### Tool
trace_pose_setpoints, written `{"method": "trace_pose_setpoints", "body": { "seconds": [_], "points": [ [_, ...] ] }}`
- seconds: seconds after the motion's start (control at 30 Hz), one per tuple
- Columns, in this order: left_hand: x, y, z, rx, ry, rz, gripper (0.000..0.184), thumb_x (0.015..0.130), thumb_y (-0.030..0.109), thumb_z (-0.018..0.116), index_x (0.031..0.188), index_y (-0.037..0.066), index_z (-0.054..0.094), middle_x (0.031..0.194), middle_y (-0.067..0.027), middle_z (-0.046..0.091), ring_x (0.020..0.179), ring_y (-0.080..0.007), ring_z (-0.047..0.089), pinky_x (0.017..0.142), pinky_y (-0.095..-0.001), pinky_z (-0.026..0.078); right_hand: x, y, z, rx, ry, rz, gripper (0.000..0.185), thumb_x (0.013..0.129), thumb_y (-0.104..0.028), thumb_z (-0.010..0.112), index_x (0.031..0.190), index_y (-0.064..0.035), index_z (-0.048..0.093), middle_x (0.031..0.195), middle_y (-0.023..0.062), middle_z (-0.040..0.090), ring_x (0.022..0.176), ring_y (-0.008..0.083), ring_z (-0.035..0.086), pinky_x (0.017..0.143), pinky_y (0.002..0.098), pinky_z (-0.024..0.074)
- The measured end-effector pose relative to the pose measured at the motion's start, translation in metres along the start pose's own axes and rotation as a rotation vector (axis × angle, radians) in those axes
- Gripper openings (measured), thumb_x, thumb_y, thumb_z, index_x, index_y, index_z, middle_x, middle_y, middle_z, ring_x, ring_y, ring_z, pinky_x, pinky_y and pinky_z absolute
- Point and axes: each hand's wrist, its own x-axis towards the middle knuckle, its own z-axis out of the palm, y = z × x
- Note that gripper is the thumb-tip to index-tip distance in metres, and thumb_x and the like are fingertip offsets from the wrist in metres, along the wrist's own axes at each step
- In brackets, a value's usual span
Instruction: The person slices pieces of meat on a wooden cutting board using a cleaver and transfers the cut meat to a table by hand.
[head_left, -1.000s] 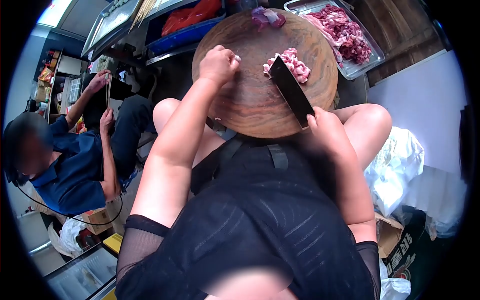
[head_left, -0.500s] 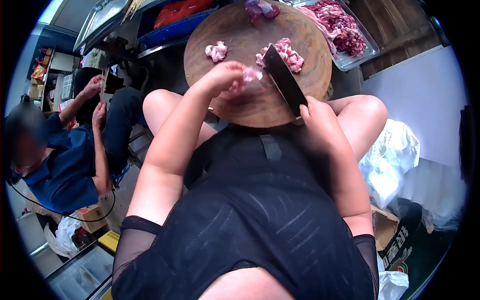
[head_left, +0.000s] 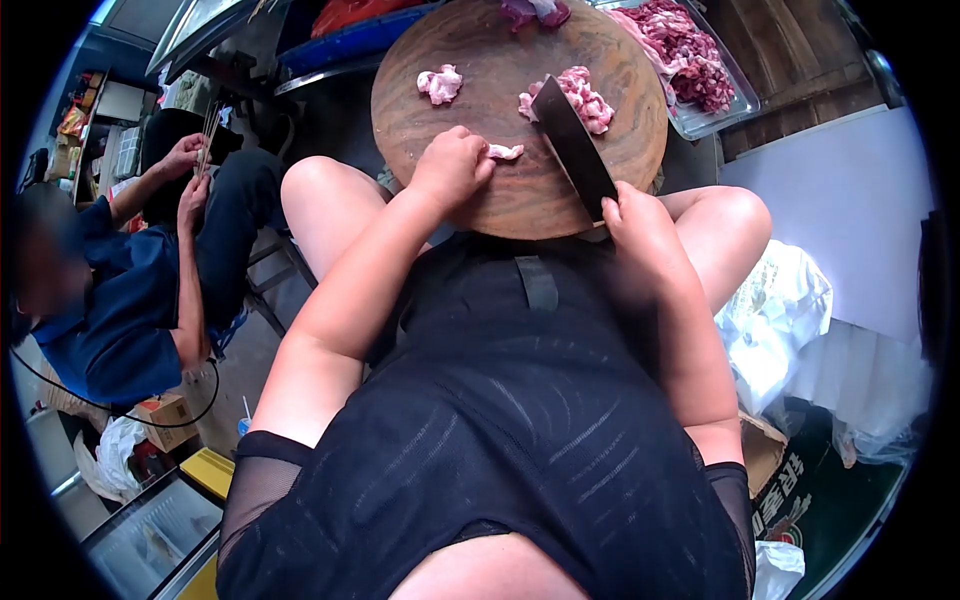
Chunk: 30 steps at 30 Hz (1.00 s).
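My left hand is closed on a small strip of pale meat, pressed against the round wooden chopping block. In my right hand is the handle of a dark cleaver, its blade pointing away from me. The cleaver's tip lies beside a pile of cut pink meat. A separate pale piece of meat rests on the left part of the block. At the far edge sits a dark purplish piece.
A metal tray of chopped red meat stands beyond the block at the right. A blue bin with red contents is at the far left. A co-worker sits at the left holding thin sticks. White plastic bags lie at the right.
My left hand has left the pale piece on the block's left side and moved nearer to me, taking hold of a strip. The cleaver stays beside the pile. The view has shifted slightly.
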Motion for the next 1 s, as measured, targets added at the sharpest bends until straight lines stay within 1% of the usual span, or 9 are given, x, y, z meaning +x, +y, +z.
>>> {"method": "trace_pose_setpoints", "body": {
  "seconds": [0.13,0.2,0.23,0.27,0.37,0.63,0.8,0.9,1.0],
  "points": [
    [0.021,0.000,-0.002,0.218,0.052,-0.024,0.019,0.079,0.016,0.069,0.095,0.005,0.069,0.088,-0.0145,0.065,0.081,-0.0317,0.064,0.076,-0.0403,0.052,-0.001,0.002,0.001,0.006,0.016,0.002,0.025,0.093,-0.018,0.050,0.096,0.0046,0.060,0.087,0.0294,0.065,0.086,0.0448,0.063,0.080,0.0526,0.0491],
    [0.039,0.011,-0.021,-0.148,-0.306,-0.332,0.017,0.082,0.013,0.065,0.097,0.005,0.069,0.083,-0.0096,0.067,0.070,-0.0224,0.064,0.066,-0.0347,0.053,0.001,0.003,0.003,0.018,0.019,-0.006,0.025,0.092,-0.018,0.051,0.096,0.0048,0.060,0.088,0.0298,0.065,0.086,0.0451,0.063,0.080,0.0526,0.0492],
    [0.049,0.011,-0.022,-0.543,-0.351,-0.526,0.020,0.084,0.010,0.062,0.102,0.003,0.067,0.080,-0.0041,0.066,0.062,-0.0124,0.059,0.058,-0.0273,0.050,0.002,0.006,0.004,0.019,0.020,-0.006,0.025,0.092,-0.018,0.051,0.096,0.0048,0.060,0.088,0.0298,0.065,0.086,0.0451,0.063,0.080,0.0526,0.0492],
    [0.053,0.007,-0.028,-0.846,-0.381,-0.535,0.024,0.084,0.008,0.062,0.107,0.001,0.064,0.080,-0.0014,0.064,0.061,-0.0080,0.056,0.056,-0.0221,0.048,0.003,0.009,0.006,0.034,0.022,-0.013,0.025,0.092,-0.018,0.051,0.096,0.0046,0.060,0.087,0.0300,0.065,0.087,0.0453,0.063,0.080,0.0526,0.0492],
    [0.057,0.035,-0.057,-1.176,-0.360,-0.563,0.026,0.085,0.006,0.060,0.111,0.001,0.063,0.079,-0.0013,0.063,0.060,-0.0057,0.055,0.056,-0.0204,0.050,0.002,0.009,0.004,0.055,0.016,0.004,0.025,0.092,-0.019,0.051,0.096,0.0046,0.060,0.087,0.0302,0.064,0.087,0.0457,0.063,0.080,0.0526,0.0491],
    [0.031,-0.009,-0.018,-1.062,-0.362,-0.794,0.029,0.085,0.005,0.064,0.113,0.004,0.059,0.083,-0.0016,0.064,0.061,-0.0073,0.057,0.053,-0.0204,0.049,-0.001,0.012,0.002,0.252,-0.059,0.068,0.025,0.092,-0.019,0.051,0.093,0.0047,0.060,0.083,0.0297,0.064,0.080,0.0451,0.063,0.075,0.0509,0.0496],
    [0.027,-0.012,-0.013,-1.007,-0.272,-0.796,0.025,0.088,0.006,0.057,0.113,0.003,0.058,0.084,-0.0047,0.064,0.062,-0.0097,0.059,0.053,-0.0217,0.049,-0.007,-0.014,-0.010,0.502,-0.173,0.173,0.024,0.094,-0.019,0.051,0.092,0.0046,0.056,0.063,0.0173,0.059,0.052,0.0264,0.061,0.053,0.0389,0.0496],
    [0.033,-0.005,-0.014,-1.007,-0.216,-0.836,0.023,0.090,0.013,0.060,0.112,0.004,0.059,0.079,-0.0029,0.062,0.062,-0.0099,0.058,0.054,-0.0225,0.050,0.007,-0.017,0.000,0.541,-0.255,0.206,0.024,0.094,-0.018,0.051,0.092,0.0048,0.055,0.060,0.0125,0.057,0.048,0.0209,0.057,0.049,0.0358,0.0482],
    [0.034,-0.002,-0.012,-0.736,-0.225,-0.800,0.027,0.089,0.018,0.068,0.110,0.003,0.061,0.077,-0.0016,0.062,0.062,-0.0097,0.057,0.054,-0.0235,0.049,0.009,-0.017,0.010,0.500,-0.270,0.207,0.024,0.095,-0.019,0.051,0.091,0.0043,0.055,0.061,0.0107,0.057,0.047,0.0201,0.056,0.048,0.0347,0.0484]
  ]
}}
